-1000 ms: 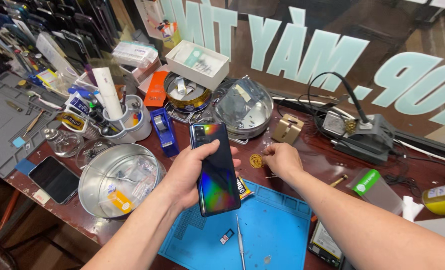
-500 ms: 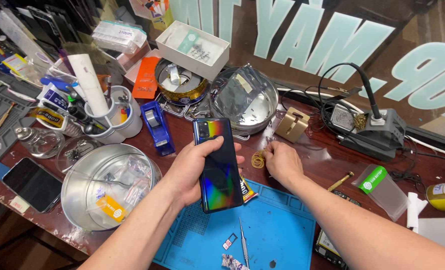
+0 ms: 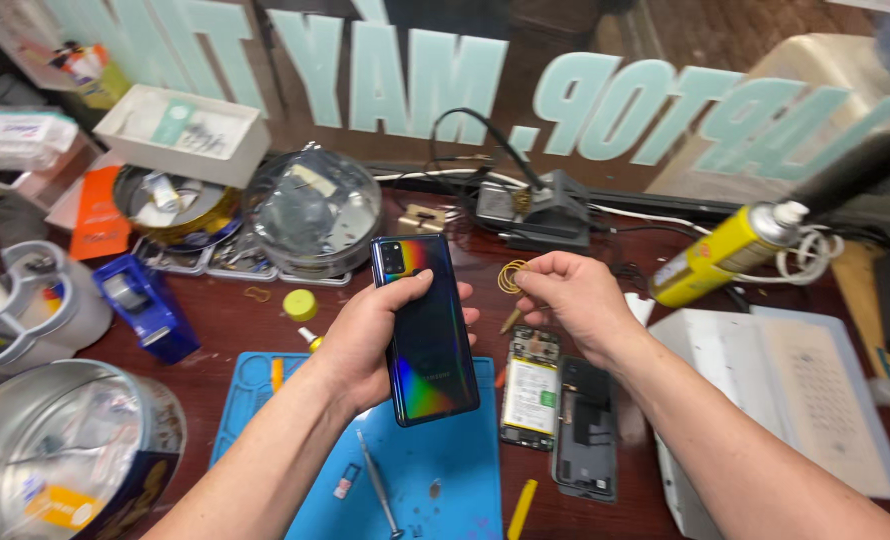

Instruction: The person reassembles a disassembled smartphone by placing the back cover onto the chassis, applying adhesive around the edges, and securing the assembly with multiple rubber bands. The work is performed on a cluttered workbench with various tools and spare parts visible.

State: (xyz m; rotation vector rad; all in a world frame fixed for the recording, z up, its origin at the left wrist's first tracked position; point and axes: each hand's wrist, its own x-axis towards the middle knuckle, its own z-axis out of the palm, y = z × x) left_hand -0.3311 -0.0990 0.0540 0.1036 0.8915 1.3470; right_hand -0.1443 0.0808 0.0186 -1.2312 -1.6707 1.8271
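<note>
Left hand: the left hand (image 3: 380,340) grasps a smartphone (image 3: 425,328) from its left side, thumb laid across the glossy back and fingertips showing at the right edge.
Smartphone: dark blue with a rainbow sheen, back facing up, camera block at its upper left corner; it is held above the near part of the blue work mat (image 3: 435,470), tilted slightly.
Right hand: the right hand (image 3: 570,300) pinches a rubber band (image 3: 511,276) between thumb and forefinger, the other fingers curled in; the yellowish loop hangs just beside the phone's upper right corner, not touching it.
Under the right hand: an opened phone body (image 3: 531,386) with its battery showing and a dark back cover (image 3: 585,430) lie side by side on the table (image 3: 235,320).
On the mat: a thin metal tool (image 3: 377,485) and a small card tray (image 3: 344,487) lie near the left forearm; a yellow pry stick (image 3: 521,508) rests at the mat's right edge.
Left of the hands: a blue tape dispenser (image 3: 145,305), a yellow cap (image 3: 300,304) and a round metal tin (image 3: 65,450).
Behind: a glass-lidded bowl (image 3: 313,212), a soldering stand (image 3: 540,212) and a yellow spray can (image 3: 730,250).
</note>
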